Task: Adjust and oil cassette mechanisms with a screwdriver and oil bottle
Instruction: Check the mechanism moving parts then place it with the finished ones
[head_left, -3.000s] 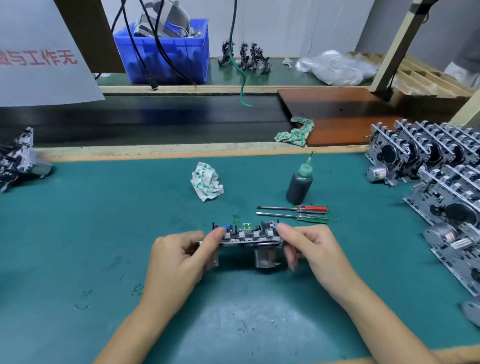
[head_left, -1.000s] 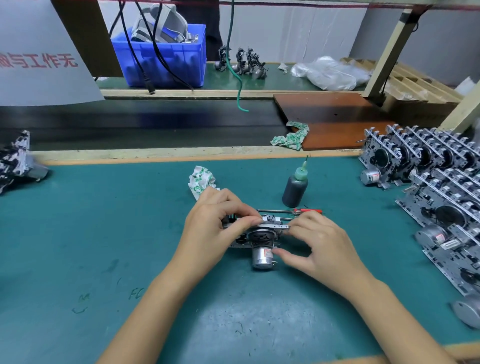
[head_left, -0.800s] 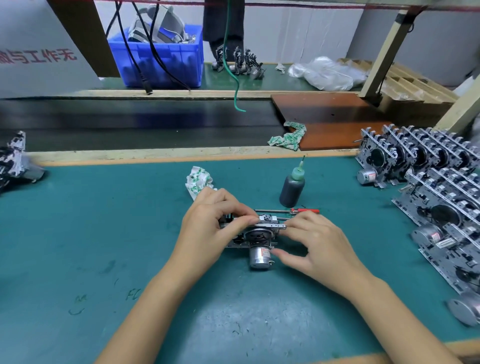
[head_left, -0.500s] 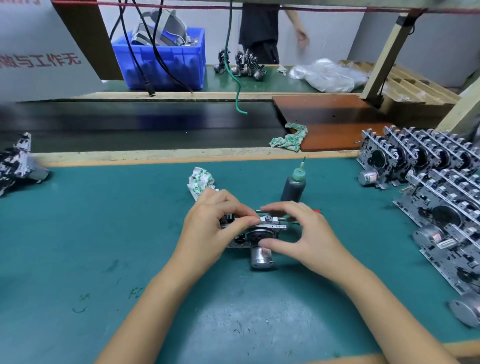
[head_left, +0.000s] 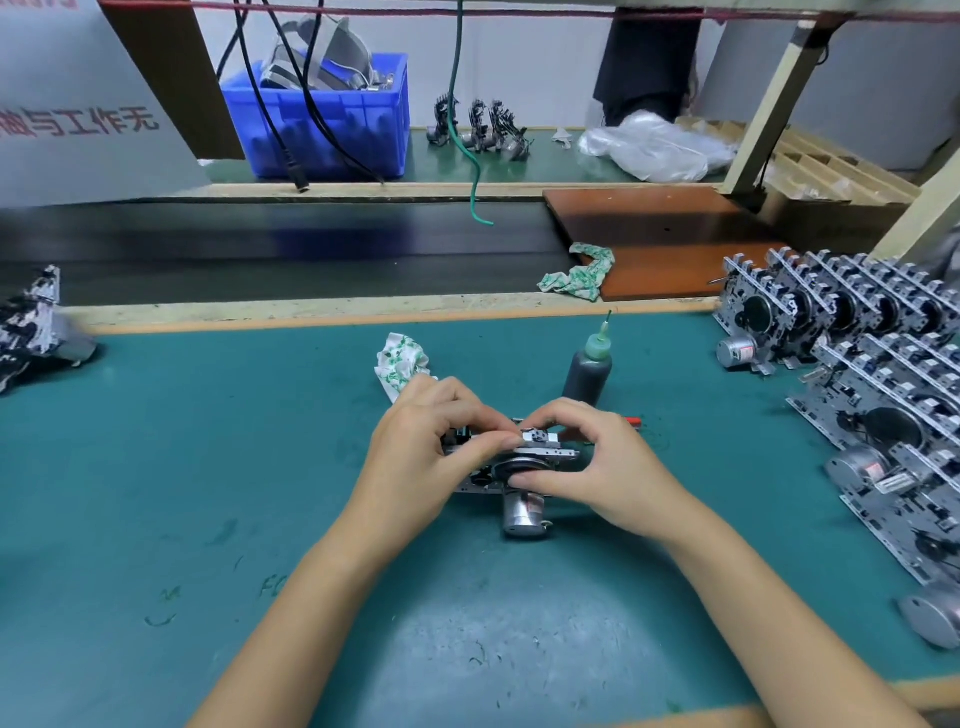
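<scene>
Cassette mechanism on green surface, centre, long axis left-right, motor can toward viewer. Left hand fingers curled, pinching left end; right hand fingers curled round right end and front. Oil bottle upright just behind right hand, nearer it. Screwdriver behind knuckles, mostly hidden, tip direction unclear. Open room toward viewer and left; stacked mechanisms crowd right edge.

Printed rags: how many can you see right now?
2. One printed rag lies crumpled on the green mat just beyond the left hand; the other lies at the brown board's near-left corner. None seems hidden.
</scene>
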